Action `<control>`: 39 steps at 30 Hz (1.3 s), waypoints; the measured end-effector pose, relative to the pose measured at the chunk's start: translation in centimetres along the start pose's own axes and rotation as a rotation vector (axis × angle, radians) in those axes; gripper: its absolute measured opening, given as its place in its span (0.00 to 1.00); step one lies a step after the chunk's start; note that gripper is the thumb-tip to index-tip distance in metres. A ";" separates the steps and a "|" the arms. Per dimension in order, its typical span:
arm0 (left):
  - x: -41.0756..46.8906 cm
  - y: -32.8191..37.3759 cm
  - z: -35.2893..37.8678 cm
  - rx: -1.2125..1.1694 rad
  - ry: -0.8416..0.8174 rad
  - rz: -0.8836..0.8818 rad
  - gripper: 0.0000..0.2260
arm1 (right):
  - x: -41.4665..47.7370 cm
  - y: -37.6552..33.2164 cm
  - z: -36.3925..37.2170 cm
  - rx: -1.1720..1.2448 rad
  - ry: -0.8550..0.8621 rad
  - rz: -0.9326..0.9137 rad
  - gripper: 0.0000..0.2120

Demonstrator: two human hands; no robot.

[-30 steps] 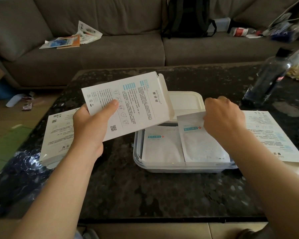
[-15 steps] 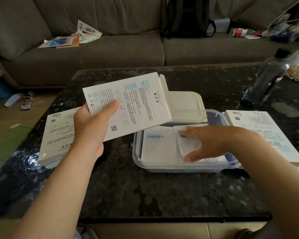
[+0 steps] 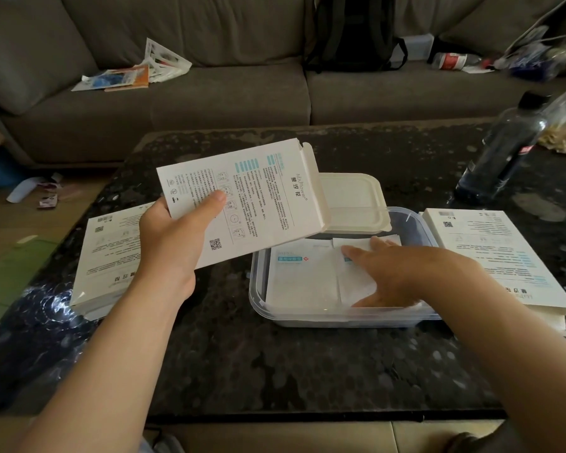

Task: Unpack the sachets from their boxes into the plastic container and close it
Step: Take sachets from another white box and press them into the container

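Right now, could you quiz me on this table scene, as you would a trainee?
1. True or false: the left hand holds an opened white box above the table.
2. The right hand is: A. flat on a sachet in the plastic container; B. clenched in a fist; C. out of view.
3. How many other boxes lie on the table?
Key: 1 true. 2 A. 3 two: the left box and the right box.

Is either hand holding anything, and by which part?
The left hand grips a box at the end opposite its open flap. The right hand holds nothing; it lies flat on a sachet.
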State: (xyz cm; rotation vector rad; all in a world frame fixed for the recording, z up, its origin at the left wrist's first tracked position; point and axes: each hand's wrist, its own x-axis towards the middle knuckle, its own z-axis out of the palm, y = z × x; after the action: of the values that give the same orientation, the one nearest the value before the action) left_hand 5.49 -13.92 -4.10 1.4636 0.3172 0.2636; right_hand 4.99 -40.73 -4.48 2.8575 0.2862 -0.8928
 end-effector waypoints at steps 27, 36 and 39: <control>0.0 0.1 0.0 0.002 -0.021 -0.012 0.09 | -0.6 0.3 -0.5 0.130 0.024 0.014 0.46; -0.6 0.3 0.7 -0.011 -0.135 -0.019 0.08 | -2.5 -1.1 -4.7 1.294 0.647 -0.139 0.04; -0.6 0.3 0.5 -0.012 -0.138 -0.005 0.08 | -2.5 -1.2 -4.6 1.432 0.593 -0.173 0.04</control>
State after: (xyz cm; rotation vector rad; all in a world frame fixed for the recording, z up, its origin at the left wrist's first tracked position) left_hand 5.11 -14.63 -3.77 1.4611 0.2076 0.1591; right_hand 5.24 -39.10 0.63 4.4556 -0.1806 -0.1344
